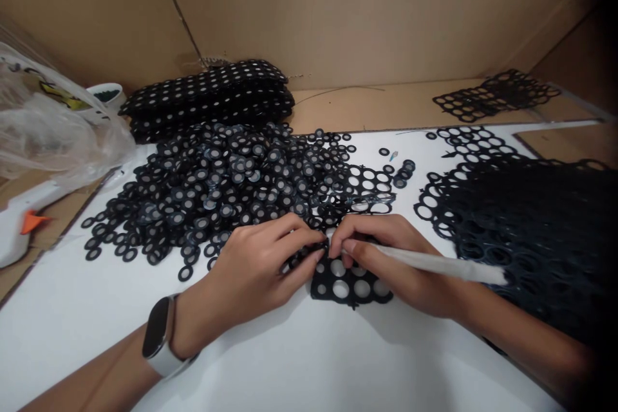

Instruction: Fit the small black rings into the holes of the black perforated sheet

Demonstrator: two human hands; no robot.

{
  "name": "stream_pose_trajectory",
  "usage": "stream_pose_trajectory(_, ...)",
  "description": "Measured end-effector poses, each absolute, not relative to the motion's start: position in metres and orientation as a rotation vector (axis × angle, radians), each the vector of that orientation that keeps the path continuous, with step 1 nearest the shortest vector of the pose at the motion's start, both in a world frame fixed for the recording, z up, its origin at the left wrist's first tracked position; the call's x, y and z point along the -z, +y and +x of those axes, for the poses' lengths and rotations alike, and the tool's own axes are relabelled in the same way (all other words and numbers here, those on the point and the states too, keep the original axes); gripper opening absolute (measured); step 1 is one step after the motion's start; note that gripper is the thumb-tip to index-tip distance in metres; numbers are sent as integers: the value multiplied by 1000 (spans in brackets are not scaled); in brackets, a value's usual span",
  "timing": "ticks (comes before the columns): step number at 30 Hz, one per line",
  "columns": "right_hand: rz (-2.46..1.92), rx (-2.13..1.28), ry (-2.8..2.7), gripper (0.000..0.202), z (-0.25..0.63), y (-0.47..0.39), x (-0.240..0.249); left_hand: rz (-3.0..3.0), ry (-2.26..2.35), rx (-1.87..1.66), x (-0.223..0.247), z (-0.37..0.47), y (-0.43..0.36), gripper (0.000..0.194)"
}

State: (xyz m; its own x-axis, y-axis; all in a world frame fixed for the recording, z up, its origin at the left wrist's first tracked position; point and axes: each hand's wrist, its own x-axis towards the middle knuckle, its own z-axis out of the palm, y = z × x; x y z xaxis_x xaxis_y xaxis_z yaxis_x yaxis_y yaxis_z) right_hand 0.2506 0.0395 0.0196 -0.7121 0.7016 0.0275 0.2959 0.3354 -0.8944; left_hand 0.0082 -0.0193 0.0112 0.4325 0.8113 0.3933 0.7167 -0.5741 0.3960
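My left hand (270, 264), with a smart band (159, 331) on its wrist, has thumb and fingers pinched together beside a black sheet with round holes (355, 286). Something small and dark is at those fingertips, too hidden to name. A slim whitish pen-like tool (425, 262) is gripped in my right hand (391, 251), its tip covered by the fingers over the same sheet. The sheet lies on the white board, partly under both hands; some of its holes look filled with light discs. Just left of it spreads a heap of small black rings with grey centres (226, 167).
Behind the heap are stacked black sheets dotted with light discs (207, 93). To the right lies a big pile of holed black sheets (531, 225). A white glue gun with orange trigger (17, 232), a plastic bag (58, 122) and a white cup (109, 100) are at left.
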Motion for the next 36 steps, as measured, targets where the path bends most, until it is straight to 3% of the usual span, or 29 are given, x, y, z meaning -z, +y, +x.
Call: stream_pose_trajectory(36, -870, -1320, -2212, 20, 251, 38, -21, 2520, 1338, -826, -12, 9, -19, 18)
